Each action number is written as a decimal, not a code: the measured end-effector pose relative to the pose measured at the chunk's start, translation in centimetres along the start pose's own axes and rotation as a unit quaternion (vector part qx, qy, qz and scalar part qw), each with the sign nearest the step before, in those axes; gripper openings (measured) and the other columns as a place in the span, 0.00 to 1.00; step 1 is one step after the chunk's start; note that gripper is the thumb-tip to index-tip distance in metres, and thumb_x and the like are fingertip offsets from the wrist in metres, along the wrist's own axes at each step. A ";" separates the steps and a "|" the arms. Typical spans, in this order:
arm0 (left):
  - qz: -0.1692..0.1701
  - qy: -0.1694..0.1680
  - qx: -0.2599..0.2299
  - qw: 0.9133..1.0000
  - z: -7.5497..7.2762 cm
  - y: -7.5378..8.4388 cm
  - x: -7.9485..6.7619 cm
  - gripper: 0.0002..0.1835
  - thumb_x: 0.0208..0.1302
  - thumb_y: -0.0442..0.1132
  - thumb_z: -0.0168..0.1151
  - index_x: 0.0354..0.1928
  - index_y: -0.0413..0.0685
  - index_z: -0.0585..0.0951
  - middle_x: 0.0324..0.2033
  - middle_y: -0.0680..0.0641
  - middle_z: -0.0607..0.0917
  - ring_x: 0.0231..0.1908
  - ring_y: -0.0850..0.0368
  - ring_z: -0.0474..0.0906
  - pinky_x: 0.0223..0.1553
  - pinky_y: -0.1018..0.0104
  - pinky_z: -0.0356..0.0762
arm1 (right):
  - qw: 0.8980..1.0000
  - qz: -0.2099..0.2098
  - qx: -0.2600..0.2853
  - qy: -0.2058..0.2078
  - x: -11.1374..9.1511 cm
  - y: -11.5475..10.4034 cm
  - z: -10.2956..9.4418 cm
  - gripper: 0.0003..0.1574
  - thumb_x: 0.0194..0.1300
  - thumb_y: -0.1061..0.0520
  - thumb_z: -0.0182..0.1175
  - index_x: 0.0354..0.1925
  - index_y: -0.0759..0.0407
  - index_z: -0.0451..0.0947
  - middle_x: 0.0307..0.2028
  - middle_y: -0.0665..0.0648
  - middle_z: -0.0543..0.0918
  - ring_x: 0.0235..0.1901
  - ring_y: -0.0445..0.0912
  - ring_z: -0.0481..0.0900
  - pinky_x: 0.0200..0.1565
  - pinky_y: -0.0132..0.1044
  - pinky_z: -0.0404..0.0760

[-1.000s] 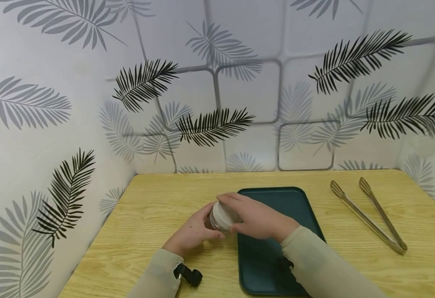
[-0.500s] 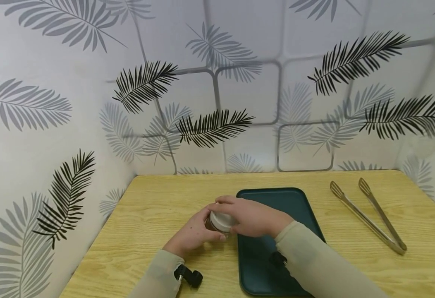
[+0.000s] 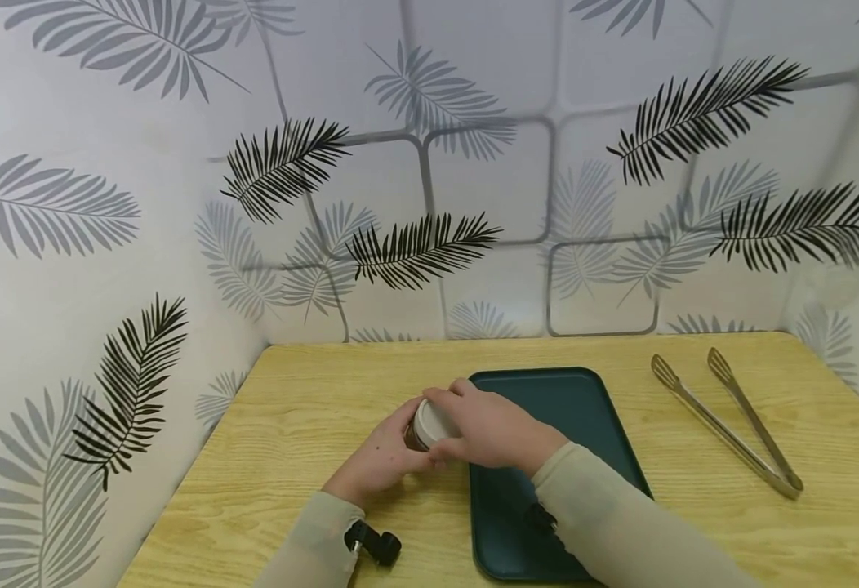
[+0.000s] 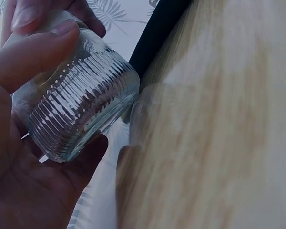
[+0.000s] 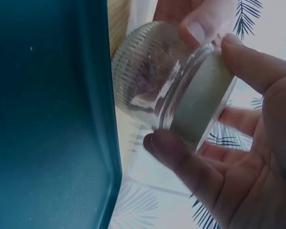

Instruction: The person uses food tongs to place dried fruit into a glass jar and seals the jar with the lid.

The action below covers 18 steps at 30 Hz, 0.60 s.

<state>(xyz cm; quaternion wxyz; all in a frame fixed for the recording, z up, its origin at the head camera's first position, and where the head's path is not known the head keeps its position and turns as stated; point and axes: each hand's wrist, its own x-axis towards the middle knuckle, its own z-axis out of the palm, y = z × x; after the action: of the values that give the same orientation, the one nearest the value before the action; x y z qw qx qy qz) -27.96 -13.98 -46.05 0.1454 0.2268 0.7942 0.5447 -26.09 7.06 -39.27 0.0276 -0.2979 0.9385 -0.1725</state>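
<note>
A ribbed clear glass jar (image 4: 86, 90) with a pale screw lid (image 5: 202, 98) is held between both hands, just left of the tray in the head view. The left hand (image 3: 381, 457) wraps its thumb and fingers around the glass body. Across the top, the right hand (image 3: 491, 429) grips the edge of the lid with thumb and fingers spread around it. In the right wrist view the lid sits on the jar's neck. Something reddish-brown shows dimly through the glass. Much of the jar is hidden by fingers in the head view.
A dark green rectangular tray (image 3: 547, 392) lies on the wooden table (image 3: 327, 384) under the right forearm. Metal tongs (image 3: 741, 445) lie spread apart to its right. A wall (image 3: 474, 286) with a leaf pattern rises behind the table.
The right hand has shifted its hold around the lid, and its wrist has moved slightly left. The left hand has stayed nearly in place around the jar.
</note>
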 end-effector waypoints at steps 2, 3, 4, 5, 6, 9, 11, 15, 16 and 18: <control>0.005 0.000 -0.003 1.000 0.0 0.0 0.0 0.46 0.57 0.44 0.78 0.75 0.68 0.63 0.63 0.54 0.73 0.58 0.52 0.72 0.58 0.55 0.71 | 1.000 0.021 -0.005 0.011 0.2 -0.2 0.3 0.49 0.65 0.32 0.65 0.74 0.52 0.65 0.53 0.59 0.74 0.37 0.46 0.77 0.38 0.41 0.79; 0.006 0.000 -0.004 1.000 -0.1 0.0 0.1 0.46 0.57 0.44 0.78 0.75 0.68 0.63 0.63 0.54 0.74 0.59 0.53 0.72 0.59 0.55 0.71 | 0.999 0.034 -0.004 0.014 0.3 -0.3 0.4 0.49 0.65 0.31 0.64 0.73 0.53 0.66 0.50 0.58 0.74 0.35 0.46 0.77 0.37 0.41 0.79; 0.008 0.000 -0.004 1.000 -0.1 0.0 0.1 0.46 0.57 0.43 0.77 0.75 0.68 0.63 0.63 0.54 0.74 0.59 0.53 0.72 0.59 0.55 0.71 | 0.999 0.046 -0.002 0.016 0.4 -0.4 0.5 0.49 0.64 0.29 0.64 0.71 0.54 0.67 0.47 0.58 0.74 0.33 0.46 0.76 0.36 0.41 0.79; 0.010 -0.002 -0.006 1.000 0.0 0.0 0.1 0.46 0.57 0.42 0.77 0.75 0.67 0.64 0.63 0.54 0.74 0.59 0.53 0.72 0.59 0.55 0.71 | 0.998 0.058 0.000 0.017 0.5 -0.5 0.6 0.48 0.64 0.28 0.63 0.70 0.55 0.68 0.46 0.57 0.74 0.32 0.46 0.75 0.35 0.40 0.78; 0.012 -0.004 -0.009 1.000 0.0 0.0 0.1 0.45 0.58 0.41 0.77 0.75 0.67 0.64 0.63 0.54 0.74 0.59 0.53 0.72 0.60 0.54 0.70 | 0.998 0.067 0.004 0.017 0.5 -0.6 0.6 0.48 0.65 0.27 0.62 0.69 0.55 0.68 0.44 0.57 0.74 0.31 0.46 0.75 0.35 0.41 0.78; 0.011 -0.004 -0.002 1.000 0.0 -0.1 0.1 0.45 0.58 0.42 0.76 0.75 0.67 0.64 0.63 0.55 0.75 0.59 0.53 0.72 0.59 0.54 0.70 | 0.997 0.073 0.000 0.010 0.4 -0.5 0.6 0.50 0.65 0.25 0.59 0.72 0.52 0.65 0.47 0.58 0.74 0.32 0.48 0.76 0.34 0.42 0.78; 0.009 -0.001 0.010 1.000 0.1 -0.1 0.0 0.45 0.58 0.45 0.76 0.75 0.66 0.63 0.63 0.55 0.74 0.58 0.53 0.72 0.59 0.54 0.70 | 0.999 0.050 -0.010 0.004 0.2 -0.2 0.4 0.51 0.65 0.27 0.60 0.76 0.46 0.61 0.56 0.59 0.74 0.41 0.51 0.79 0.38 0.45 0.80; 0.002 0.003 0.024 1.000 0.1 0.0 -0.2 0.48 0.57 0.49 0.77 0.76 0.62 0.61 0.62 0.53 0.74 0.57 0.53 0.73 0.57 0.52 0.71 | 0.999 -0.041 -0.019 -0.007 -0.4 0.6 -0.3 0.50 0.65 0.40 0.68 0.79 0.37 0.57 0.74 0.57 0.61 0.65 0.56 0.69 0.52 0.49 0.78; 0.001 0.002 0.022 1.000 0.1 0.0 -0.2 0.48 0.57 0.48 0.78 0.76 0.61 0.61 0.62 0.52 0.74 0.57 0.52 0.74 0.58 0.52 0.71 | 0.998 -0.065 -0.016 -0.011 -0.5 0.7 -0.5 0.49 0.65 0.45 0.69 0.78 0.36 0.58 0.76 0.57 0.58 0.69 0.57 0.65 0.55 0.50 0.77; 0.003 0.001 0.017 1.000 0.1 0.1 -0.3 0.48 0.56 0.47 0.78 0.76 0.61 0.61 0.63 0.52 0.73 0.57 0.52 0.73 0.58 0.52 0.71 | 0.994 -0.103 -0.022 -0.015 -0.6 1.0 -0.8 0.48 0.64 0.52 0.69 0.77 0.37 0.61 0.76 0.56 0.59 0.70 0.56 0.63 0.57 0.50 0.76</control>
<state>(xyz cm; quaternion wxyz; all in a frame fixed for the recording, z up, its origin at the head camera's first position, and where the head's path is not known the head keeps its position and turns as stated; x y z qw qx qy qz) -27.67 -14.04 -46.00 0.1395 0.2312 0.8025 0.5320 -26.30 8.36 -38.88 0.0173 -0.3962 0.9058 -0.1491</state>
